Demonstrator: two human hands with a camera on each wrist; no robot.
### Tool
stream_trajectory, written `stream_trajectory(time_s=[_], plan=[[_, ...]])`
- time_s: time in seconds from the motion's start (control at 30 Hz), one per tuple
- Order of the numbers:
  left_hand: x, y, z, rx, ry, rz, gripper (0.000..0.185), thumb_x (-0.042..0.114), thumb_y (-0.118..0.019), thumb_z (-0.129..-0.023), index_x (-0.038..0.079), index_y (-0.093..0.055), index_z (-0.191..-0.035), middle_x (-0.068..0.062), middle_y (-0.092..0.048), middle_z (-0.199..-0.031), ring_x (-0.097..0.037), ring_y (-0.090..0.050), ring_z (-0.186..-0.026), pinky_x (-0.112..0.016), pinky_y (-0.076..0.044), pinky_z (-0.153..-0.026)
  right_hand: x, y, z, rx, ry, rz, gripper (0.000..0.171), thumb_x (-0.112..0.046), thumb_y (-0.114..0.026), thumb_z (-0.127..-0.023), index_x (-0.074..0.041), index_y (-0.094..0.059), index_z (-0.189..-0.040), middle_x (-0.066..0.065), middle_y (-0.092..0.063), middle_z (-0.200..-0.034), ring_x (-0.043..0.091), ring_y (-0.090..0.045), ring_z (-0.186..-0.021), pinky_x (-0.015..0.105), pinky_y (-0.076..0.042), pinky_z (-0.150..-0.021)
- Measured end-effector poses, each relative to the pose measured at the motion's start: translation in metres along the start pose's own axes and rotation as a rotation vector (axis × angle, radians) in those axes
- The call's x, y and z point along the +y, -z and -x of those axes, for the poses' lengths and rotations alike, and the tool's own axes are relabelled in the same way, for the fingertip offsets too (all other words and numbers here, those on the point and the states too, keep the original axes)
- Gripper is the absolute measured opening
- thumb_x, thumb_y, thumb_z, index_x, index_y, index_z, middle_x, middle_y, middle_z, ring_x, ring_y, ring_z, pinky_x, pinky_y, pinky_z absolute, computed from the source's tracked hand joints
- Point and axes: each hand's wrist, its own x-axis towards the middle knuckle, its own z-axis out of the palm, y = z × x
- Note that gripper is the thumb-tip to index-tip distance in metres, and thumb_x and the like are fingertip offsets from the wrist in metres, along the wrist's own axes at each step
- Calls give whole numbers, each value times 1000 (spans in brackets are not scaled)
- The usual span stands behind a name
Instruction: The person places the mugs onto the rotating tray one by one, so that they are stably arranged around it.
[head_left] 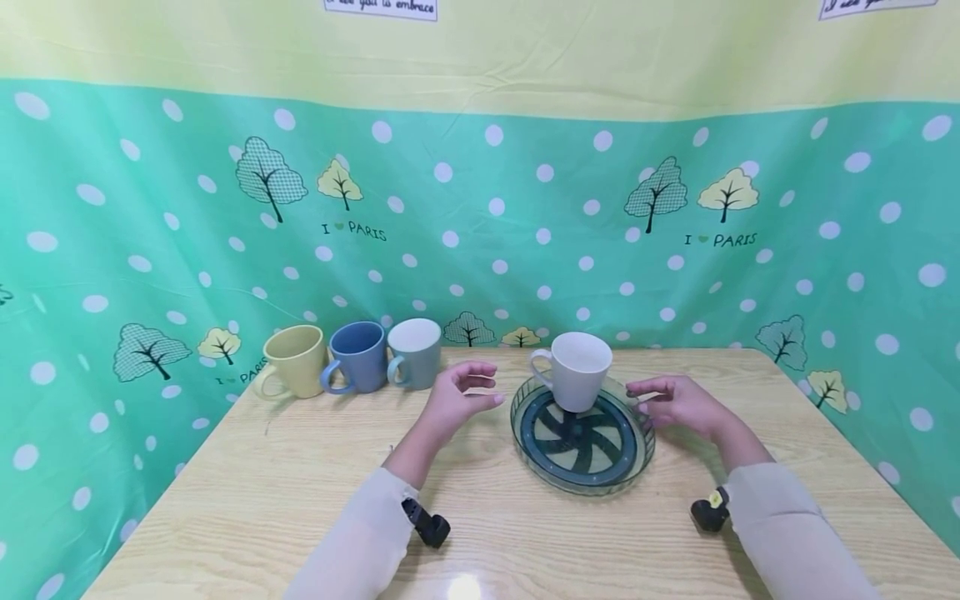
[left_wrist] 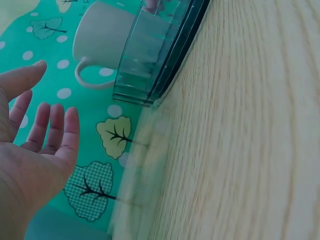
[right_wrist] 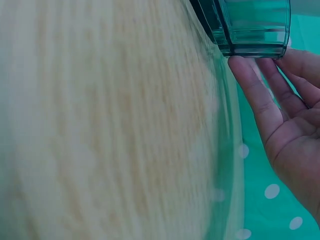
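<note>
A white mug (head_left: 579, 373) stands upright at the back of a round, clear greenish tray (head_left: 583, 487) with a dark swirl-patterned base. The mug's handle points left. My left hand (head_left: 459, 393) hovers left of the tray, fingers loosely bent and holding nothing; a gap separates it from tray and mug in the left wrist view. On the tray's right side, my right hand (head_left: 678, 404) has its fingertips at the outer wall, appearing to touch it. The right wrist view shows those fingers (right_wrist: 257, 95) fairly straight beside the clear wall.
Three mugs line the back left of the wooden table (head_left: 480, 533): a yellow mug (head_left: 298, 362), a blue mug (head_left: 362, 358) and a grey-green mug (head_left: 417, 357). Behind the table hangs a green and yellow printed curtain (head_left: 465, 208).
</note>
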Motion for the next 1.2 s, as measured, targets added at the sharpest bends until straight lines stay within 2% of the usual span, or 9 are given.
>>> stream_trajectory(time_s=[0.13, 0.23, 0.37, 0.57, 0.7, 0.93, 1.2], plan=[[3, 3, 4, 0, -39, -5, 49, -3, -79, -76, -5, -60, -121, -11, -61, -118, -37, -54, -115, -34, -56, -91, 1, -1, 4, 6, -2, 1, 51, -6, -65, -92, 9, -47, -137, 31, -45, -140, 36, -61, -112, 37, -58, -88], [4, 7, 7, 5, -53, 11, 47, -5, -78, -76, -4, -60, -120, -16, -59, -121, -39, -51, -117, -35, -55, -92, 1, -2, 7, 16, -8, 0, 52, -7, -65, -92, 9, -47, -137, 31, -44, -141, 34, -61, -111, 37, -57, -88], [3, 12, 11, 20, -56, 13, 46, -6, -77, -77, -4, -60, -120, -18, -57, -124, -37, -51, -117, -34, -55, -93, 1, -3, 10, 30, -12, 4, 52, -7, -65, -91, 10, -46, -137, 32, -44, -140, 31, -63, -110, 36, -57, -88], [2, 19, 17, 38, -57, -7, 46, -8, -76, -77, -5, -59, -120, -11, -60, -120, -39, -51, -117, -32, -55, -92, -1, -7, 15, 58, -18, -4, 51, -4, -65, -91, 11, -46, -136, 33, -45, -138, 29, -64, -107, 34, -58, -87], [4, 25, 21, 56, -59, -5, 45, -10, -75, -77, -4, -60, -119, -11, -61, -119, -34, -53, -114, -33, -56, -91, -3, -10, 18, 71, -30, -11, 52, -2, -64, -90, 11, -46, -136, 33, -45, -137, 32, -62, -109, 35, -59, -85], [8, 39, 27, 71, -52, -8, 46, -8, -76, -77, -6, -59, -120, -14, -59, -120, -37, -52, -116, -36, -54, -94, -6, -13, 22, 48, -40, -32, 59, -1, -65, -88, 11, -40, -141, 33, -44, -134, 33, -60, -109, 38, -59, -84], [8, 59, 33, 92, -65, 3, 48, -9, -75, -78, -11, -55, -121, -11, -61, -115, -34, -53, -113, -31, -56, -91, -6, -13, 25, 29, -41, -63, 61, 1, -64, -88, 12, -37, -142, 32, -44, -129, 29, -62, -103, 41, -60, -82]])
